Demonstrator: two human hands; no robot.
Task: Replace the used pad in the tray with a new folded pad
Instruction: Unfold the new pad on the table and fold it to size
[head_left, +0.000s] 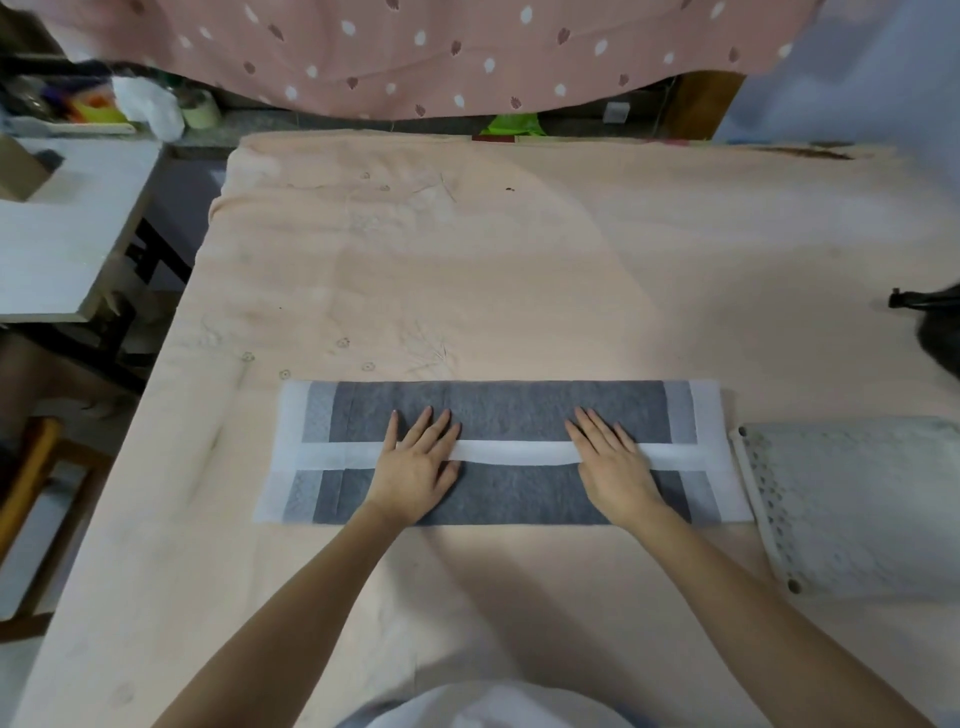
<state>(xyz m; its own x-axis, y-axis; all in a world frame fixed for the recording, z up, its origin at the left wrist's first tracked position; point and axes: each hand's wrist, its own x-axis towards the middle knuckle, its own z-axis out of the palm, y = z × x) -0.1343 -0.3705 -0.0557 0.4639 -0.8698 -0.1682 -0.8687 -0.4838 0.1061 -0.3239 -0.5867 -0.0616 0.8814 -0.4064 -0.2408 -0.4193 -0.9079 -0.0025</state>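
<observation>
Folded grey pad (498, 410) lies flat near the table's (519, 260) front edge, both long flaps meeting at a white centre strip. Left hand (415, 462) and right hand (615, 462) press it, fingers straight, set apart. White perforated tray (852, 499) touches the pad's right end.

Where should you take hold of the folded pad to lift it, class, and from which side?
Probably by its two short white ends, one hand at each. The pad lies flat and long across the cloth, so it would sag if lifted from the middle. The left hand and right hand now press flat near its centre; each could slide outward to pinch an end.
</observation>
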